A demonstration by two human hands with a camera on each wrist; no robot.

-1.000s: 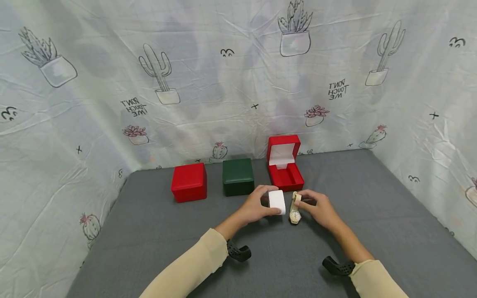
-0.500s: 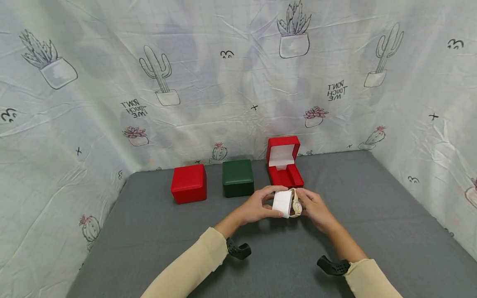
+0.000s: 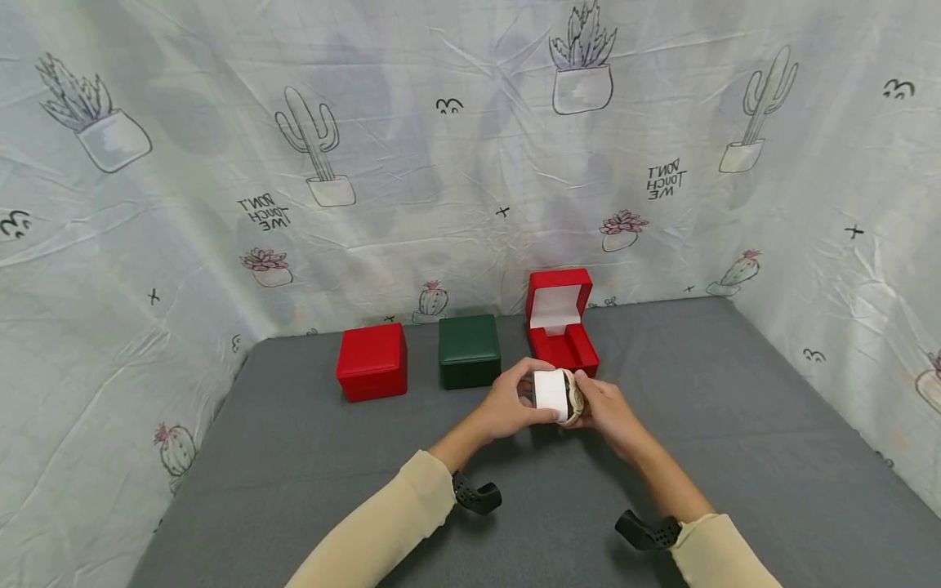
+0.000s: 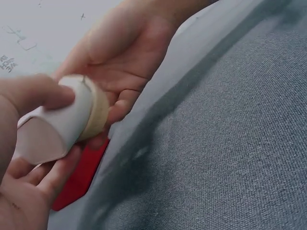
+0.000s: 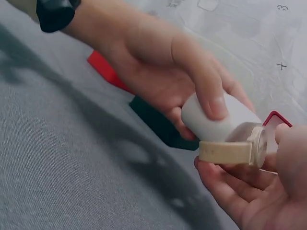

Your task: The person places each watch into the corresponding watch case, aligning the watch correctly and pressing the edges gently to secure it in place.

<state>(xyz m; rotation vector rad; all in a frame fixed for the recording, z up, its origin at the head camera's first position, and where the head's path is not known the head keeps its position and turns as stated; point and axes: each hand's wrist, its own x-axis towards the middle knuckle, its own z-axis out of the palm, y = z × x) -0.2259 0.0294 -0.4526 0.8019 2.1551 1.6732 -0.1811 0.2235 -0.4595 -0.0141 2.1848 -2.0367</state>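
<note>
In the head view my left hand [image 3: 509,404] grips a white watch pillow [image 3: 550,394] between thumb and fingers. My right hand [image 3: 612,415], close on its right, holds a watch [image 3: 575,398] with a cream strap. The strap [image 4: 100,112] loops round the right end of the pillow in the left wrist view. Seen from the right wrist, the watch's round case [image 5: 260,146] faces my right thumb, and the strap overlaps the pillow's end. Both hands are over the grey table, in front of an open red watch box [image 3: 562,349] with a white-lined lid.
A closed red box [image 3: 372,363] and a closed dark green box [image 3: 470,351] stand at the back of the grey-covered table [image 3: 331,490], left of the open one. A white cloth [image 3: 412,147] printed with cacti hangs behind and at the sides.
My right hand has lifted the watch off the table and moved it left to the pillow. The strap now lies round the pillow's end. The boxes have stayed put.
</note>
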